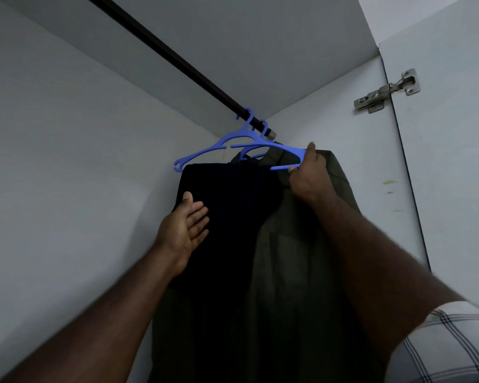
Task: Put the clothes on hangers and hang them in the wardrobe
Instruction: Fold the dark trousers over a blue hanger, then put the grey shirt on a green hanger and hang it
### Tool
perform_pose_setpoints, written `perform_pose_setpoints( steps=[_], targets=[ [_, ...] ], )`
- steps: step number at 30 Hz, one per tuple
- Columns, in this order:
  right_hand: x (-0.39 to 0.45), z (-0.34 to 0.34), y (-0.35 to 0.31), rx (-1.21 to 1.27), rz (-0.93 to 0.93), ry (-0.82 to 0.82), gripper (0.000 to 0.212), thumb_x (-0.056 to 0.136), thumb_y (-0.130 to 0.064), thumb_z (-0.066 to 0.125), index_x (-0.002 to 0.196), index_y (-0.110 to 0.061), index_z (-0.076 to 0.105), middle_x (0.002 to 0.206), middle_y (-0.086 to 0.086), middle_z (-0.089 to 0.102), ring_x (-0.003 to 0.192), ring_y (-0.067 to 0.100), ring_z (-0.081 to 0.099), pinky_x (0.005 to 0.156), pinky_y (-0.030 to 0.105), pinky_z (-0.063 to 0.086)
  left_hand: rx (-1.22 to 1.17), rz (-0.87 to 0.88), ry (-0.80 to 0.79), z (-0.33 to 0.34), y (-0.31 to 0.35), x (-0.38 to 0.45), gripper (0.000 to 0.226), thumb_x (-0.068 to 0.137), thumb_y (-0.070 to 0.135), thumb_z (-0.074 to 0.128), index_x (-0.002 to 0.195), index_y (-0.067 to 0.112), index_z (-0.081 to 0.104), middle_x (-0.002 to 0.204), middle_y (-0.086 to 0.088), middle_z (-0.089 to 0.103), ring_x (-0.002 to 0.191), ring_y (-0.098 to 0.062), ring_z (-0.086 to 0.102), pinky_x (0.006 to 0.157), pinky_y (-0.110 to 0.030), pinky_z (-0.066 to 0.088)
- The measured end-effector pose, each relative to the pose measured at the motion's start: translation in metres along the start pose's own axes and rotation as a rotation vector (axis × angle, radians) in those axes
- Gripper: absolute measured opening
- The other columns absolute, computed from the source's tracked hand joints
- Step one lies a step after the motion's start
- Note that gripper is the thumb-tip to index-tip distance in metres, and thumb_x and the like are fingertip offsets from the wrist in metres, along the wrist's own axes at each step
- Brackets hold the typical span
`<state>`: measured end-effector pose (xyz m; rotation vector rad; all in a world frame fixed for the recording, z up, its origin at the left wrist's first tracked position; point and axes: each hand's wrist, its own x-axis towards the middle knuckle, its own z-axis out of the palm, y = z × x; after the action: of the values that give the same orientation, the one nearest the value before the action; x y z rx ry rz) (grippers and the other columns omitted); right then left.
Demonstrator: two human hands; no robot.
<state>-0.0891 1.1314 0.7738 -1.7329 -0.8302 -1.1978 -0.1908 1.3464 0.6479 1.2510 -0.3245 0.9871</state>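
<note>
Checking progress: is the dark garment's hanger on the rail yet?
On. The blue hanger carrying the dark garment has its hook over the rail, while the right hand grips its end.

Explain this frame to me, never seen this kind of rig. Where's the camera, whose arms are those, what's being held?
There is no robot here. A person wears one wide-angle camera on the head, so you see their own two arms reaching up into a wardrobe.

A dark rail runs across the top. Two blue hangers hook over it near its right end. The front blue hanger carries a dark navy garment; behind it hangs an olive green shirt.

The right hand grips the right end of the front hanger, thumb on top. The left hand is open, palm towards the navy garment, at or just beside its left edge; contact is hard to judge.

On the right is the wardrobe door with a metal hinge.
</note>
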Motion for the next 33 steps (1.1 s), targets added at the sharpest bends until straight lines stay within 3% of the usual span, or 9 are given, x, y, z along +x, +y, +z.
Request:
perform_pose_setpoints(
  steps=[5,8,10,12,18,22,27,33],
  targets=[
    [-0.051,-0.015,-0.004,-0.119,-0.014,-0.058,0.086,0.097,-0.017,0.057,0.160,-0.014,-0.001,0.166,0.016,-0.003,0.142,0.036,0.036,0.113,0.043,0.035,0.576,0.262,0.101,0.007,-0.012,-0.036,0.050,0.100,0.051,0.051,0.140,0.022,0.054,0.137,0.000,0.060,0.129,-0.019,0.054,0.101,-0.031,0.043],
    [-0.096,-0.020,-0.005,-0.233,-0.060,-0.073,0.083,0.093,-0.019,0.058,0.159,-0.015,0.008,0.166,0.013,0.006,0.145,0.037,0.030,0.112,0.049,0.035,0.820,0.367,0.112,0.011,-0.035,-0.063,0.060,0.100,0.051,0.049,0.152,0.024,0.038,0.158,-0.001,0.039,0.144,-0.021,0.037,0.111,-0.033,0.034],
    [-0.130,-0.023,-0.006,-0.372,-0.121,-0.084,0.082,0.090,-0.023,0.059,0.158,-0.013,0.015,0.163,0.014,0.016,0.143,0.037,0.031,0.110,0.050,0.037,0.887,0.390,0.088,0.019,-0.046,-0.078,0.066,0.100,0.051,0.047,0.157,0.022,0.027,0.166,-0.001,0.021,0.153,-0.021,0.016,0.123,-0.043,0.022],
    [-0.157,-0.033,-0.004,-0.527,-0.174,-0.085,0.083,0.086,-0.028,0.061,0.157,-0.013,0.021,0.161,0.012,0.023,0.140,0.035,0.035,0.106,0.049,0.041,0.962,0.415,0.083,0.036,-0.052,-0.090,0.070,0.100,0.051,0.046,0.159,0.021,0.021,0.168,-0.001,0.012,0.155,-0.020,0.004,0.125,-0.048,0.012],
    [-0.207,-0.103,0.010,-0.848,-0.263,-0.102,0.078,0.091,-0.046,0.045,0.157,-0.013,0.020,0.163,0.014,0.020,0.149,0.034,0.021,0.113,0.052,0.029,1.062,0.531,0.017,0.116,-0.052,-0.137,0.073,0.099,0.056,0.037,0.159,0.021,0.014,0.169,0.001,0.004,0.155,-0.019,-0.006,0.123,-0.050,0.003],
    [-0.236,-0.169,0.023,-1.001,-0.278,-0.134,0.073,0.091,-0.040,0.044,0.155,-0.009,0.027,0.162,0.017,0.024,0.149,0.037,0.023,0.111,0.054,0.030,1.059,0.564,-0.065,0.171,-0.055,-0.184,0.074,0.100,0.056,0.032,0.160,0.018,0.012,0.169,-0.001,0.002,0.155,-0.021,-0.009,0.124,-0.054,0.001],
    [-0.280,-0.263,0.044,-1.116,-0.274,-0.150,0.074,0.089,-0.031,0.057,0.154,-0.009,0.030,0.163,0.018,0.024,0.150,0.038,0.021,0.115,0.057,0.026,1.058,0.597,-0.130,0.243,-0.056,-0.254,0.075,0.100,0.062,0.024,0.160,0.020,0.009,0.169,0.000,-0.001,0.155,-0.021,-0.011,0.122,-0.054,-0.004],
    [-0.338,-0.403,0.057,-1.216,-0.198,-0.193,0.075,0.090,-0.032,0.058,0.155,-0.011,0.028,0.164,0.016,0.022,0.151,0.036,0.019,0.117,0.057,0.024,0.964,0.584,-0.229,0.346,-0.044,-0.359,0.078,0.098,0.066,0.021,0.161,0.022,0.008,0.169,0.002,-0.005,0.154,-0.019,-0.017,0.123,-0.055,-0.003]
  ],
)
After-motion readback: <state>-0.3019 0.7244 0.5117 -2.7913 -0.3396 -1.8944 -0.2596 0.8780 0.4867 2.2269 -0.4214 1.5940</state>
